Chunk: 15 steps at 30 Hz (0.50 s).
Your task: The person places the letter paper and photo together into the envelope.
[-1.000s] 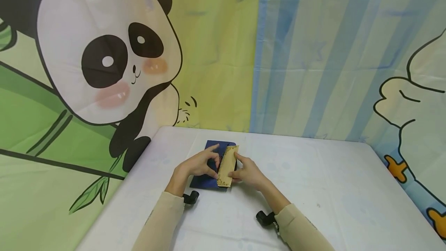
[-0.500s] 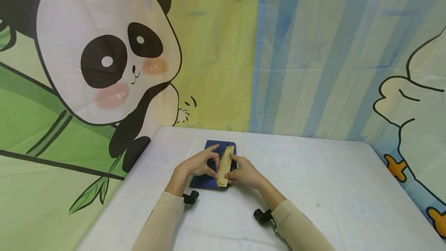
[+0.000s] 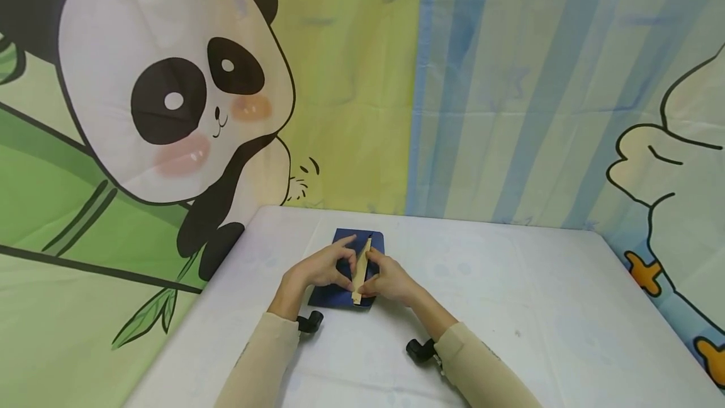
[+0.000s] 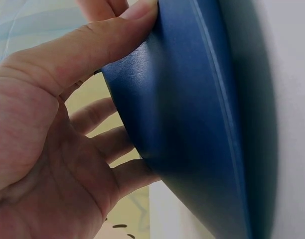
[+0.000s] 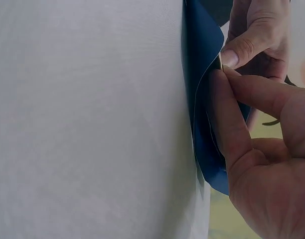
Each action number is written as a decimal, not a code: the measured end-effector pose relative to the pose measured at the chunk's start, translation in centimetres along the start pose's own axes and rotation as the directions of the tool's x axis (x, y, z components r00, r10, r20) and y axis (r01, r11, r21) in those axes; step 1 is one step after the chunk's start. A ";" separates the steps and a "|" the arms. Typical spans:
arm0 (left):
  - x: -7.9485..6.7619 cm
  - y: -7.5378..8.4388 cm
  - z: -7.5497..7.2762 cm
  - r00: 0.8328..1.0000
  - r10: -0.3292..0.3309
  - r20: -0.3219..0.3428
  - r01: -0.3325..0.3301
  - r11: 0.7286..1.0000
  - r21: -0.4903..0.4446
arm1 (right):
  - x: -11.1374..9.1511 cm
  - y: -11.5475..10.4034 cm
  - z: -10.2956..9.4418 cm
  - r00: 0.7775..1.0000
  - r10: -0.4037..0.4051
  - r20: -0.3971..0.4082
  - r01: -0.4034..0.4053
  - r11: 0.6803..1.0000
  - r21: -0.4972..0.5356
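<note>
A dark blue sleeve (image 3: 338, 296) with a raised flap lies on the white table. My left hand (image 3: 323, 266) pinches the raised edge between thumb and fingers; in the left wrist view the blue sheet (image 4: 177, 99) bends away from the thumb. A narrow strip of a tan card (image 3: 363, 269) shows at the opening; the rest is inside, out of sight. My right hand (image 3: 392, 277) pinches its exposed edge. The right wrist view has both hands' fingertips meeting at the card's thin pale edge (image 5: 221, 60), with the blue sleeve (image 5: 198, 55) gaping around my right fingers (image 5: 227, 119).
The white-covered table (image 3: 510, 307) stretches to the right and in front. Black wrist cameras (image 3: 421, 351) sit at both cuffs, just above the tabletop. A printed panda curtain (image 3: 170, 80) hangs behind and to the left.
My right hand has moved left, and the tan card has gone into the blue sleeve, its visible part shrinking from a wide band to a narrow strip. My left hand has stayed in place.
</note>
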State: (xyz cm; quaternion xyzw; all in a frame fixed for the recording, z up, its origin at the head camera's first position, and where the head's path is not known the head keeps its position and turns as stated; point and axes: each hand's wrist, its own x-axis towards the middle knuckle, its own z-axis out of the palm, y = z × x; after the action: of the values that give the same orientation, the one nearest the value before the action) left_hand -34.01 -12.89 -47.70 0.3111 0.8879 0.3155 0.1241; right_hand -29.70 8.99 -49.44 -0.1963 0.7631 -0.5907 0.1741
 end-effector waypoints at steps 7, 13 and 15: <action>0.0 0.0 0.0 1.000 0.002 -0.003 -0.002 1.000 -0.009 | 0.1 -0.1 0.1 1.000 0.015 -0.001 -0.015 0.999 -0.030; 0.0 0.1 0.1 1.000 -0.002 -0.002 0.002 0.999 -0.032 | 0.2 -0.1 0.1 1.000 -0.022 0.011 0.022 0.999 -0.041; 0.0 0.1 0.1 1.000 0.002 -0.002 -0.002 0.999 -0.034 | 0.4 0.0 0.1 1.000 -0.025 0.008 0.025 0.999 -0.043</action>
State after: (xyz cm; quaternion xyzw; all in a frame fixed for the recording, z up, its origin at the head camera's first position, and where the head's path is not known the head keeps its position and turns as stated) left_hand -33.91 -12.84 -47.70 0.3097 0.8821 0.3309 0.1283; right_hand -29.97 8.74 -49.52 -0.2116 0.7724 -0.5757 0.1652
